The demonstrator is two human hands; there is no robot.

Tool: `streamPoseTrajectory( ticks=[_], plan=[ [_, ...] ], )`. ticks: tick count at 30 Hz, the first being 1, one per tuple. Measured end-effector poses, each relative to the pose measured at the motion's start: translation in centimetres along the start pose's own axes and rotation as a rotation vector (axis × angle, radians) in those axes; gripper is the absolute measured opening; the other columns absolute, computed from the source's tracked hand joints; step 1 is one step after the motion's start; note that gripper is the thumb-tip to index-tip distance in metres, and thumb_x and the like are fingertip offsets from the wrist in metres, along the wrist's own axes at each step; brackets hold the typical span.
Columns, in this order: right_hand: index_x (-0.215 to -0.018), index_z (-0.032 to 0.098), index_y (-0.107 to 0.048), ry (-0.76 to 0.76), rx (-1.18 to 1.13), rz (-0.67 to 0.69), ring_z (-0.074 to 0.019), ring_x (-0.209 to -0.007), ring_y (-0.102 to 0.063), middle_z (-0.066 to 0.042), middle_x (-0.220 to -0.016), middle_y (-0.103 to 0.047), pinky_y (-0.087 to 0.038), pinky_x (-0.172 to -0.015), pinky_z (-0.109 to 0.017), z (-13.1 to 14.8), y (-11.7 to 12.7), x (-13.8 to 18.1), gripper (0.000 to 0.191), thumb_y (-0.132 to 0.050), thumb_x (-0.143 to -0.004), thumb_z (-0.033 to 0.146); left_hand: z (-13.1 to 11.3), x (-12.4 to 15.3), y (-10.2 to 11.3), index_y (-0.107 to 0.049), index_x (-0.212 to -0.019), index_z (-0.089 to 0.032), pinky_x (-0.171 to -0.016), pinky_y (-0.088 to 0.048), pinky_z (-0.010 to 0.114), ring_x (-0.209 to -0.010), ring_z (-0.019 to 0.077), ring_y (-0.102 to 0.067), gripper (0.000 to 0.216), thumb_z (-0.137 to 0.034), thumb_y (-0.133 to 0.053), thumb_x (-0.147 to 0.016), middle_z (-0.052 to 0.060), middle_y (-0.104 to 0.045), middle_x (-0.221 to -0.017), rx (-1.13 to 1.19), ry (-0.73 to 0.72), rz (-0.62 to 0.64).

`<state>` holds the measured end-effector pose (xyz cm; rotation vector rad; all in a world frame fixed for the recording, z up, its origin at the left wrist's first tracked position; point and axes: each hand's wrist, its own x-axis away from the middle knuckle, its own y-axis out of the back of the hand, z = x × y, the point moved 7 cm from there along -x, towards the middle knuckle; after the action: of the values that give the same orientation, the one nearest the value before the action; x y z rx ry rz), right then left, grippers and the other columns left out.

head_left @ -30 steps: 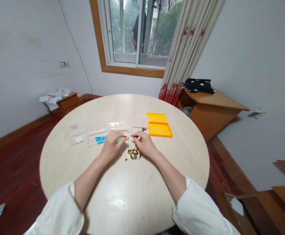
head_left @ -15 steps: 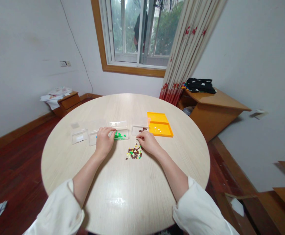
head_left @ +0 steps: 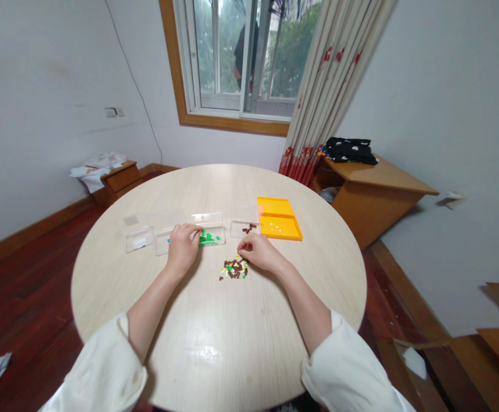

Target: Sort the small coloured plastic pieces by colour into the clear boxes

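Note:
My left hand [head_left: 183, 247] rests at a clear plastic box [head_left: 219, 242] holding green pieces [head_left: 209, 237]. Its thumb and fingertips are pinched at the left end of those pieces; what they grip, if anything, I cannot make out. My right hand [head_left: 257, 250] has its fingertips pressed together at the far edge of a loose pile of small pieces [head_left: 234, 268], brown, yellow, cream and green. A tiny yellow piece shows below these fingertips, but whether it is held is unclear. Behind the right hand, brown pieces [head_left: 250, 228] lie in another clear box [head_left: 234, 230].
An open orange case [head_left: 296, 229] with several white pieces stands at the right. To the left are a clear box [head_left: 162, 245] partly behind my left hand and a smaller one [head_left: 130, 245] with a white piece inside. All stand on a round table [head_left: 206, 320].
My right hand has come slightly nearer to me, from beside the brown pieces' box down to the pile's far edge. My left hand has stayed nearly still.

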<state>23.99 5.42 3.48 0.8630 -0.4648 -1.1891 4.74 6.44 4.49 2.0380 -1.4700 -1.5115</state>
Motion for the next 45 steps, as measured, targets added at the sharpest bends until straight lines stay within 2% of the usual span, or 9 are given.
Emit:
streamPoseTrajectory(
  ticks=[9, 16, 21, 24, 28, 30, 34, 39, 45],
  plan=[
    [-0.075, 0.011, -0.071, 0.014, 0.022, 0.018, -0.0121, -0.067, -0.057, -0.007, -0.075, -0.068, -0.040, -0.062, -0.021, -0.1, -0.4, 0.0, 0.015, -0.056, -0.071, 0.009, -0.2, 0.0, 0.1, -0.067, -0.079, -0.017, -0.077, -0.042, 0.035, -0.080, 0.0211, -0.056, 0.018, -0.018, -0.049, -0.079, 0.006, -0.070, -0.084, 0.006, -0.006, -0.005],
    [-0.073, 0.012, -0.070, 0.032, 0.014, 0.018, -0.0111, -0.066, -0.056, -0.006, -0.075, -0.067, -0.040, -0.062, -0.020, -0.3, -0.5, 0.0, 0.014, -0.056, -0.071, 0.009, 0.1, 0.0, 0.0, -0.068, -0.080, -0.018, -0.076, -0.043, 0.034, -0.079, 0.0211, -0.057, 0.019, -0.019, -0.049, -0.078, 0.006, -0.070, -0.083, 0.012, 0.051, 0.006],
    [-0.069, 0.012, -0.065, 0.026, -0.016, -0.051, -0.0104, -0.063, -0.054, -0.004, -0.067, -0.064, -0.040, -0.061, -0.021, -0.1, -0.1, 0.0, 0.014, -0.053, -0.069, 0.006, 0.0, 0.0, 0.1, -0.068, -0.081, -0.017, -0.076, -0.043, 0.035, -0.079, 0.0216, -0.057, 0.019, -0.019, -0.049, -0.078, 0.006, -0.070, -0.083, 0.018, 0.071, 0.011],
    [-0.069, 0.012, -0.062, 0.011, -0.146, -0.154, -0.0104, -0.063, -0.056, -0.003, -0.067, -0.063, -0.043, -0.062, -0.022, -0.2, 0.3, -0.2, 0.012, -0.052, -0.070, 0.007, 0.0, 0.0, 0.1, -0.068, -0.081, -0.017, -0.076, -0.043, 0.034, -0.080, 0.0217, -0.057, 0.019, -0.020, -0.049, -0.078, 0.007, -0.070, -0.084, 0.033, 0.081, 0.020],
    [-0.070, 0.014, -0.058, -0.050, -0.474, -0.264, -0.0116, -0.063, -0.061, -0.001, -0.067, -0.063, -0.047, -0.060, -0.023, -1.1, 0.4, -0.4, 0.004, -0.054, -0.069, 0.015, -0.3, 0.1, 0.1, -0.067, -0.080, -0.018, -0.076, -0.043, 0.034, -0.081, 0.0210, -0.057, 0.018, -0.021, -0.049, -0.078, 0.006, -0.069, -0.083, 0.060, 0.081, 0.036],
    [-0.071, 0.014, -0.057, -0.058, -0.566, -0.305, -0.0121, -0.063, -0.062, -0.001, -0.067, -0.063, -0.048, -0.059, -0.023, -1.3, 0.6, -0.5, 0.005, -0.055, -0.069, 0.018, -0.5, 0.1, 0.1, -0.066, -0.080, -0.018, -0.076, -0.043, 0.033, -0.081, 0.0208, -0.056, 0.018, -0.020, -0.049, -0.077, 0.005, -0.069, -0.083, 0.067, 0.079, 0.043],
    [-0.070, 0.015, -0.058, -0.031, -0.515, -0.379, -0.0118, -0.064, -0.060, -0.002, -0.070, -0.064, -0.048, -0.064, -0.025, -1.2, 1.5, -0.4, 0.006, -0.056, -0.067, 0.020, -0.6, 0.1, 0.2, -0.067, -0.080, -0.018, -0.075, -0.044, 0.034, -0.080, 0.0208, -0.056, 0.019, -0.020, -0.049, -0.077, 0.006, -0.069, -0.083, 0.058, 0.091, 0.046],
    [-0.072, 0.014, -0.061, -0.007, -0.453, -0.393, -0.0122, -0.067, -0.059, -0.004, -0.073, -0.065, -0.047, -0.068, -0.026, -1.0, 1.7, -0.4, 0.010, -0.055, -0.069, 0.020, 0.6, -0.4, 0.6, -0.068, -0.084, -0.015, -0.077, -0.043, 0.035, -0.082, 0.0224, -0.056, 0.021, -0.020, -0.048, -0.077, 0.008, -0.070, -0.086, -0.032, 0.073, 0.005],
    [-0.071, 0.014, -0.064, 0.031, -0.355, -0.385, -0.0117, -0.065, -0.057, -0.003, -0.071, -0.065, -0.045, -0.065, -0.024, -0.5, 1.5, -0.4, 0.009, -0.055, -0.070, 0.016, 1.7, -1.3, -0.7, -0.071, -0.082, -0.017, -0.078, -0.044, 0.037, -0.084, 0.0250, -0.058, 0.022, -0.024, -0.050, -0.078, 0.009, -0.070, -0.088, -0.155, 0.071, 0.172]
  ],
)
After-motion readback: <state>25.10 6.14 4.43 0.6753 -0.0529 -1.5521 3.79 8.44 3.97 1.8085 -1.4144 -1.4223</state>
